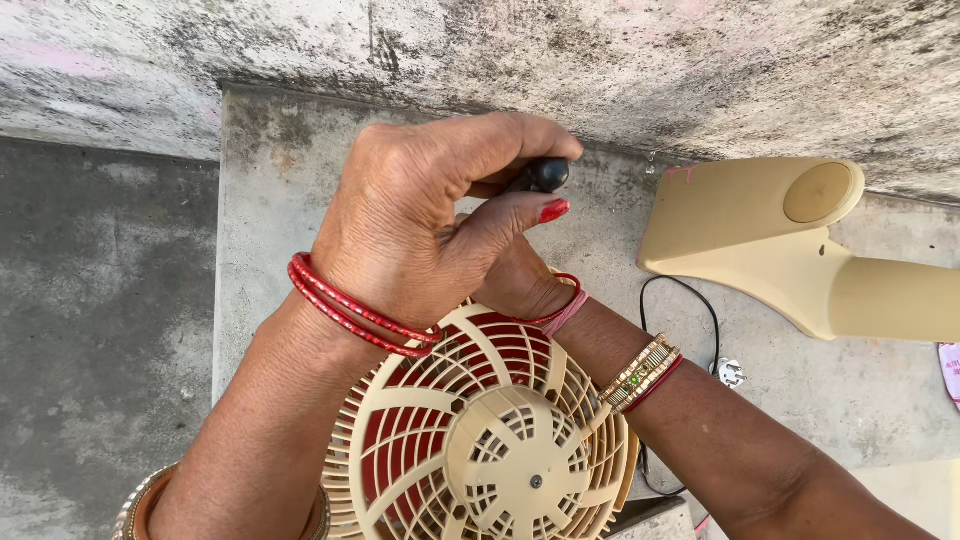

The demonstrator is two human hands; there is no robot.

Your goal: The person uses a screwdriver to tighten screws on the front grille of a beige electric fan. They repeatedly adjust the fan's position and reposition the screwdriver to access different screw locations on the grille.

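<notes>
Gripping a black tool handle (543,175) between thumb and curled fingers, the left hand (420,215) sat clenched at the upper centre of the frame, red bangles (350,310) on its wrist. The right hand (520,285) lay mostly hidden beneath it; whether it was closed on anything could not be told.

Item in work: a cream fan grille (490,440), red blades showing through the slats, at the lower centre, its upper rim just under both hands. The tool tip and the point it met on the rim were hidden.

Handling note, as a judgement: the tool would be best kept square to the rim fixing, pressed firmly and turned slowly, while the lower hand steadied the grille against twisting.

Other items:
- Cream fan stand (790,250), upper right, lying on the concrete floor (100,300), well apart from the grille.
- Black cord (700,300) looping between grille and stand, ending in a white plug (732,373) at right centre.
- Stained wall (600,60) across the top.

Obstructions: the upper hand blocked sight of the fixing; the cord lay near the right forearm and could snag.
</notes>
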